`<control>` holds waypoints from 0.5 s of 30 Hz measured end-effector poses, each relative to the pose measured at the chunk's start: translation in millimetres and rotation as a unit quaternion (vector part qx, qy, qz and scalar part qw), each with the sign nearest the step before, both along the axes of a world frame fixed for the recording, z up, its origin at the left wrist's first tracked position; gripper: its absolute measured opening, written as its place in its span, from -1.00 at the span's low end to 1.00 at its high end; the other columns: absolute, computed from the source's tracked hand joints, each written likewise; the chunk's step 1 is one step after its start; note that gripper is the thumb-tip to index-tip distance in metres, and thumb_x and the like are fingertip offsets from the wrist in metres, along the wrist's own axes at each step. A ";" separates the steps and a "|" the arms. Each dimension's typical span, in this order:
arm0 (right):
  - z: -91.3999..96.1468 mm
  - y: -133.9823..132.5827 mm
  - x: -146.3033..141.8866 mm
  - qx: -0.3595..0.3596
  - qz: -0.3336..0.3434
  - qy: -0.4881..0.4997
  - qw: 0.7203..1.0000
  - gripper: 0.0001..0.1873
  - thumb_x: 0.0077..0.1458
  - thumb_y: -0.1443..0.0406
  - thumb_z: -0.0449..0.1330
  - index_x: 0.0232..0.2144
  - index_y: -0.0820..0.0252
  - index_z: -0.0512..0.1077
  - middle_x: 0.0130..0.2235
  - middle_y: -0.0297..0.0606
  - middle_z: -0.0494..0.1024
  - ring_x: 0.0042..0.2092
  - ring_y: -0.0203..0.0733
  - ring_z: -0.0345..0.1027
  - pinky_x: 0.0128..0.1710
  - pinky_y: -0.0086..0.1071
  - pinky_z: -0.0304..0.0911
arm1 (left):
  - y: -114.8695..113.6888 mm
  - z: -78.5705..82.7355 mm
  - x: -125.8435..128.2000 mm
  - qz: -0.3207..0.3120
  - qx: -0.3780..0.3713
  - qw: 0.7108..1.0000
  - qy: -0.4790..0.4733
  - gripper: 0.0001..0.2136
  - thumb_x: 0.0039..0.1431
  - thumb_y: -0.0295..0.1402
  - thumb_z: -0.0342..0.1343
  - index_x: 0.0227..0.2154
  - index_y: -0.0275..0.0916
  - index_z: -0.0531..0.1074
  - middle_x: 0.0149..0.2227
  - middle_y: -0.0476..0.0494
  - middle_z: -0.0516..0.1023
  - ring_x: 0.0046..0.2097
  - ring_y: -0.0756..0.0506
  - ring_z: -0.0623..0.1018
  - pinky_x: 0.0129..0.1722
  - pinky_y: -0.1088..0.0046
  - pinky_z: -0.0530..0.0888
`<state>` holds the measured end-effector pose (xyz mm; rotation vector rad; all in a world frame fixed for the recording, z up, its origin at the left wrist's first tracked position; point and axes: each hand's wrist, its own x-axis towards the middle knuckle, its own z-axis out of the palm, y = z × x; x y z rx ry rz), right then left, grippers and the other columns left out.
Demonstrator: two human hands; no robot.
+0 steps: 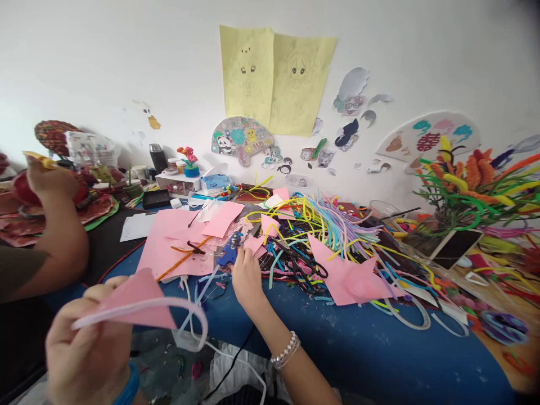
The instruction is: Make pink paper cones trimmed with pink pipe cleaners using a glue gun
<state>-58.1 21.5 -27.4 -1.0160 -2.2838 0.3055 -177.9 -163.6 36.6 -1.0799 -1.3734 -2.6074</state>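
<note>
My left hand [90, 337] is closed on a pink paper piece [143, 301] folded to a point, raised in the left foreground. A pale lilac pipe cleaner [185, 304] runs along the paper's lower edge and curls round at its free end. Over the table's middle, the fingers of my right hand [247, 278] are wrapped on a blue glue gun [229, 251]. From its rear a clear glue stick [206, 288] slants down toward me. Beside it, pink paper sheets [169, 233] lie under an orange pipe cleaner [181, 263].
Black-handled scissors [314, 264] lie in a heap of pipe cleaners [337, 219]. Pink paper cut-outs [350, 275] rest right of them. A phone [455, 248] leans by pipe-cleaner flowers [476, 180]. Another person's arm [63, 230] reaches in at left. A white cord [236, 355] hangs off the table edge.
</note>
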 end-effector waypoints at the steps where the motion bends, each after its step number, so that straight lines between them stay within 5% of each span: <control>1: -0.9 1.7 -4.7 0.000 0.005 -0.001 1.000 -0.53 0.17 0.54 0.11 0.14 0.42 0.27 0.00 0.22 0.43 0.00 0.19 0.41 -0.01 0.03 0.36 | 4.6 0.2 6.1 -0.014 0.004 1.000 -0.019 -0.83 -0.11 -0.24 0.37 -0.53 -0.11 0.48 -0.44 0.05 0.46 -0.21 -0.12 0.43 0.04 0.15 0.35; 6: -1.2 14.0 -3.4 -0.008 0.047 0.028 0.999 -0.51 0.13 0.45 0.24 0.12 0.34 0.33 0.08 0.17 0.36 0.13 0.20 0.30 0.10 0.06 0.28 | 22.4 -7.7 31.3 -0.045 -0.117 0.991 0.053 -0.95 0.06 -0.39 0.29 -0.41 -0.11 0.56 -0.28 -0.02 0.57 -0.15 -0.16 0.49 -0.08 0.26 0.42; 15: 4.9 32.5 9.3 -0.037 0.177 0.138 0.974 -0.68 0.12 0.37 0.26 -0.04 0.19 0.49 -0.09 -0.12 0.44 0.01 -0.06 0.35 0.07 -0.22 0.30 | 52.2 -26.7 31.7 -0.011 -0.185 0.960 0.212 -0.93 0.12 -0.43 0.24 -0.34 -0.13 0.55 -0.29 -0.08 0.57 -0.17 -0.19 0.51 -0.11 0.22 0.42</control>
